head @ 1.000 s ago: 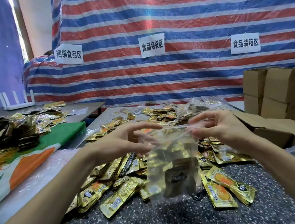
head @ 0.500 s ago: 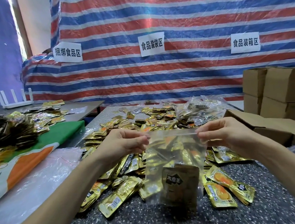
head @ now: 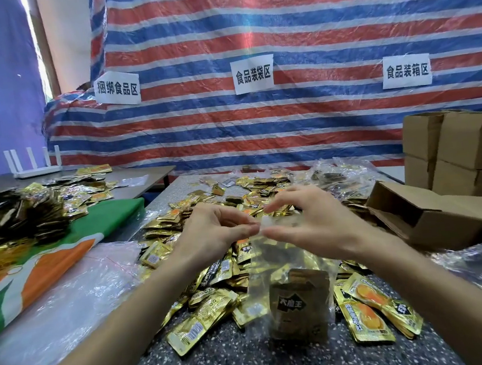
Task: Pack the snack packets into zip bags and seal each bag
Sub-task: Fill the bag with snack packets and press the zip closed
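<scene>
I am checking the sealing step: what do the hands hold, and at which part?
The left hand and the right hand pinch the clear zip bag at its top edge; a brown snack packet lies inside.

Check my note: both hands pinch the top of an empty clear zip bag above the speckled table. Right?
Not empty: the head view shows a dark packet inside the zip bag. The left hand and right hand do pinch its top above the speckled table.
</scene>
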A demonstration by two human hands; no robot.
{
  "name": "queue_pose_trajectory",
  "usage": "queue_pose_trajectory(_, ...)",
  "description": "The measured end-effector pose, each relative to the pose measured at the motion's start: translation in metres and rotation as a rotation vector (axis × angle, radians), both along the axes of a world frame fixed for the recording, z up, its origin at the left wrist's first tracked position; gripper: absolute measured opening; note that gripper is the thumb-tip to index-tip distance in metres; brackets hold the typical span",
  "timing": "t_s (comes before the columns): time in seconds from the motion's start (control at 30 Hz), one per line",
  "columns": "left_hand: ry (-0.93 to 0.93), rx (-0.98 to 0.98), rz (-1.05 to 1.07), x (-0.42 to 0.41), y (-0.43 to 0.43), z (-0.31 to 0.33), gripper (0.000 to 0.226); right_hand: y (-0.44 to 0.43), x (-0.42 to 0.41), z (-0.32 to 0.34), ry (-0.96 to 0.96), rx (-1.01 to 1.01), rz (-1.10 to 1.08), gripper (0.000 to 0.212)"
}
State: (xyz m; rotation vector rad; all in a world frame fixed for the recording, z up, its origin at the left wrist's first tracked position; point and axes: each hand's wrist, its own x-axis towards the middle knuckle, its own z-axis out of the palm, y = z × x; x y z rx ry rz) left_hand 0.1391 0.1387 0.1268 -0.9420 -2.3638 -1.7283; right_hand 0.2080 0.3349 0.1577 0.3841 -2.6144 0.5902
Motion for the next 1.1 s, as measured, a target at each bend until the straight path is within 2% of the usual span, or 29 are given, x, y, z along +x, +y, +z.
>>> queue_pose_trajectory(0.13,0.007,0.089,-0.031,0.003,0.0,0.0,0.02,-0.02,-0.005,0.006,0.001,-0.006,0.049,0.023)
queue_pose_trajectory(0.23,-0.026,0.14,-0.024,0.001,-0.006,-0.004,0.027,-0.022,-0.008,0.007,-0.019,0.021,0.071,0.024)
queue_pose_trajectory(0.4,-0.022,0.09,-0.019,0.0,-0.011,-0.005,0.025,-0.022,-0.009,0.006,-0.049,0.072,0.042,0.006)
queue_pose_trajectory(0.47,-0.004,0.045,-0.007,-0.001,-0.011,-0.003,0.023,-0.02,-0.01,0.006,-0.061,0.028,0.052,0.006)
queue_pose_trajectory(0.57,0.041,-0.012,0.009,-0.002,-0.011,-0.001,0.008,-0.018,-0.01,0.006,-0.1,-0.034,0.076,0.005)
queue_pose_trajectory(0.73,0.125,-0.079,0.036,0.001,-0.009,-0.003,0.009,-0.02,-0.012,0.006,-0.08,-0.017,0.049,0.007)
queue_pose_trajectory(0.97,0.162,-0.066,-0.007,0.002,-0.008,0.002,0.006,-0.02,-0.015,0.0,0.026,0.03,0.012,0.009)
queue_pose_trajectory(1.1,0.147,-0.006,0.026,0.003,-0.005,0.0,0.007,-0.017,-0.018,0.001,-0.002,-0.01,0.011,0.013)
